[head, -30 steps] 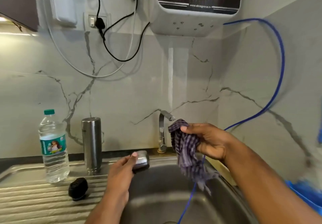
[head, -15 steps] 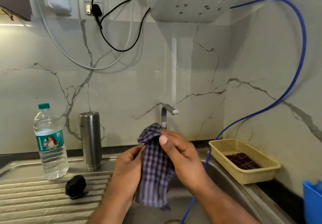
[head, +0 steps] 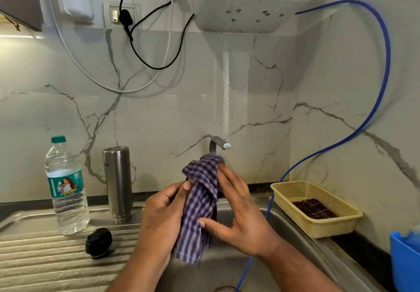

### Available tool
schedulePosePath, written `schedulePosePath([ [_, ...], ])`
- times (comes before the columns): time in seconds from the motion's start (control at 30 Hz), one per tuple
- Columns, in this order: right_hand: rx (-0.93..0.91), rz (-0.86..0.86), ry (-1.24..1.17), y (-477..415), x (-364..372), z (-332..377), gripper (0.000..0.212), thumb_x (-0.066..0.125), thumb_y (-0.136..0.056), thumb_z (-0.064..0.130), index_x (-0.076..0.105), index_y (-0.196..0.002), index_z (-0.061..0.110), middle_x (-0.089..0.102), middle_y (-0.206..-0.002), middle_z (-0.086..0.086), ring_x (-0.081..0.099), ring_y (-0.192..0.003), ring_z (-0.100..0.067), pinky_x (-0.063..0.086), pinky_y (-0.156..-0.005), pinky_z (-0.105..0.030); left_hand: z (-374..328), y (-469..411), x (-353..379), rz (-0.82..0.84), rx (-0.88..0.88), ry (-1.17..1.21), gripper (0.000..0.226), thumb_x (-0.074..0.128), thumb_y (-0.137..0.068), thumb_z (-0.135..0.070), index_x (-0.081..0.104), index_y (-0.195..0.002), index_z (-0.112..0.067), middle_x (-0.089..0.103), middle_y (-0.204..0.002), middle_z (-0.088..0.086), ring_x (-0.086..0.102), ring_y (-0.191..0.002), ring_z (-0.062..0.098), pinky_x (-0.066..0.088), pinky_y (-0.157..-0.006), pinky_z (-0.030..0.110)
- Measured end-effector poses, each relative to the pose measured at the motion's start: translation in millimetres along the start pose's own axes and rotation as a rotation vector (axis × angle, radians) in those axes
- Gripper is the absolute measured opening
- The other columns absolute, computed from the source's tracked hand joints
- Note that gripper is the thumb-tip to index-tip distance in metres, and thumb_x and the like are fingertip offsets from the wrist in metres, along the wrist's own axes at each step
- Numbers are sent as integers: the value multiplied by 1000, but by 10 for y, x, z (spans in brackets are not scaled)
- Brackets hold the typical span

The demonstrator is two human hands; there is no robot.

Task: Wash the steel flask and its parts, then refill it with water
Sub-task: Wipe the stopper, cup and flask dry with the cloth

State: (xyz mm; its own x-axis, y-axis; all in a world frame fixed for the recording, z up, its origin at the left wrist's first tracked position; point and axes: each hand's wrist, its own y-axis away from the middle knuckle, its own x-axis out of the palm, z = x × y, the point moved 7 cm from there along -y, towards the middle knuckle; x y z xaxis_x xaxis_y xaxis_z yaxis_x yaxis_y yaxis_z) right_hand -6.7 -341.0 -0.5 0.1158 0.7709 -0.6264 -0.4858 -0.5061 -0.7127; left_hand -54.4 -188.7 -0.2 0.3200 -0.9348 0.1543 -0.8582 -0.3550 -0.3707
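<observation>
One steel sink (head: 218, 271) with a ribbed drainboard (head: 45, 260) on its left fills the lower frame. A white water purifier (head: 250, 12) is mounted on the wall above. A blue hose (head: 384, 64) leaves its right side, loops down the side wall and drops into the basin past my right forearm.

On the dark desk (head: 368, 253) right of the sink sits a cream mesh basket (head: 318, 230) with a dark folded cloth (head: 313, 208) lying in it. A blue container (head: 404, 260) is cut off by the frame edge.

At the back of the drainboard a plastic water bottle (head: 67, 189) stands upright with its green cap on. Just to its right, apart from it, the steel flask (head: 118, 182) stands upright.

Over the basin a checked cloth (head: 200, 205), purple and white, hangs between both grips.
- Left grip (head: 163, 219): fingers curled round the cloth's left side, thumb on its front — closed on it.
- Right grip (head: 241, 219): thumb pressed across the front lower down, fingers against the upper bunch — also clasping the cloth.
- Whether anything is wrapped in the folds I cannot tell.

A black cap (head: 98, 242) lies on the ribs in front of the flask, apart from flask and bottle. The tap (head: 219, 144) rises just behind the cloth's top, its spout pointing right.
</observation>
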Motion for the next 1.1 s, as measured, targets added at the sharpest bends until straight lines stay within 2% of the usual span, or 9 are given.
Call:
schedulePosePath([
  [0.2, 15, -65, -192, 40, 53, 12, 68, 65, -97, 42, 34, -153, 21, 41, -147, 7, 43, -140, -9, 39, -115, -28, 37, 54, 171, 88, 36, -58, 31, 54, -102, -24, 81, -87, -24, 79, -91, 8, 74, -96, 31, 57, -94, 53],
  [0.37, 64, -153, -207, 56, -13, -41, 58, 54, -96, 54, 44, -144, 23, 55, -132, 6, 54, -126, -9, 45, -104, -26, 42, 114, 266, 223, 15, -29, 30, 55, -102, -14, 82, -95, -25, 79, -98, 10, 75, -98, 27, 58, -90, 43],
  [0.57, 501, -189, -651, 62, 177, -322, 24, 51, -106, 36, 64, -121, 24, 75, -101, 14, 70, -95, 2, 54, -87, -22, 23, 79, 258, 304, 250, -393, 17, 66, -97, -25, 80, -98, -36, 74, -100, -7, 70, -97, 12, 55, -86, 29],
  [0.63, 681, -176, -942, 129, 120, -350, 30, 41, -110, 20, 60, -129, 8, 72, -118, -3, 69, -102, -11, 52, -83, -20, 41, 105, 289, 331, 314, -527, 19, 64, -93, -43, 80, -91, -32, 68, -96, -10, 66, -95, 11, 53, -81, 32],
  [0.7, 795, -159, -789, 151, 38, -431, 36, 35, -112, 20, 50, -141, 5, 59, -138, -16, 60, -114, -18, 42, -83, -22, 73, 111, 325, 326, 314, -543, 21, 62, -94, -38, 80, -88, -28, 68, -93, -10, 66, -92, 11, 54, -79, 35],
  [0.8, 524, -217, -540, 6, -38, -292, 38, 49, -100, 58, 61, -123, 30, 71, -112, 10, 66, -96, 1, 51, -84, -17, 52, 114, 359, 306, 211, -355, 27, 63, -99, -11, 81, -90, -29, 79, -91, -5, 73, -90, 9, 56, -77, 24],
  [0.9, 217, -285, -345, 85, -21, -147, 35, 55, -93, 62, 60, -116, 36, 70, -106, 15, 67, -102, -4, 54, -86, -21, 41, 140, 351, 305, 37, -142, 22, 65, -94, -18, 81, -91, -32, 80, -92, 0, 75, -89, 10, 59, -80, 21],
  [1.0, 253, -329, -487, 64, -25, -196, 31, 56, -98, 54, 65, -114, 30, 74, -103, 11, 70, -99, -6, 55, -85, -22, 21, 146, 335, 333, 152, -287, 28, 66, -94, -2, 81, -90, -25, 79, -90, -2, 73, -86, 6, 56, -77, 20],
  [1.1, 550, -203, -645, -8, 124, -432, 32, 47, -106, 41, 67, -103, 15, 75, -94, 5, 70, -94, -8, 55, -80, -17, 83, 130, 347, 357, 342, -640, 24, 59, -95, -8, 76, -84, -21, 70, -97, -10, 66, -92, 8, 57, -78, 32],
])
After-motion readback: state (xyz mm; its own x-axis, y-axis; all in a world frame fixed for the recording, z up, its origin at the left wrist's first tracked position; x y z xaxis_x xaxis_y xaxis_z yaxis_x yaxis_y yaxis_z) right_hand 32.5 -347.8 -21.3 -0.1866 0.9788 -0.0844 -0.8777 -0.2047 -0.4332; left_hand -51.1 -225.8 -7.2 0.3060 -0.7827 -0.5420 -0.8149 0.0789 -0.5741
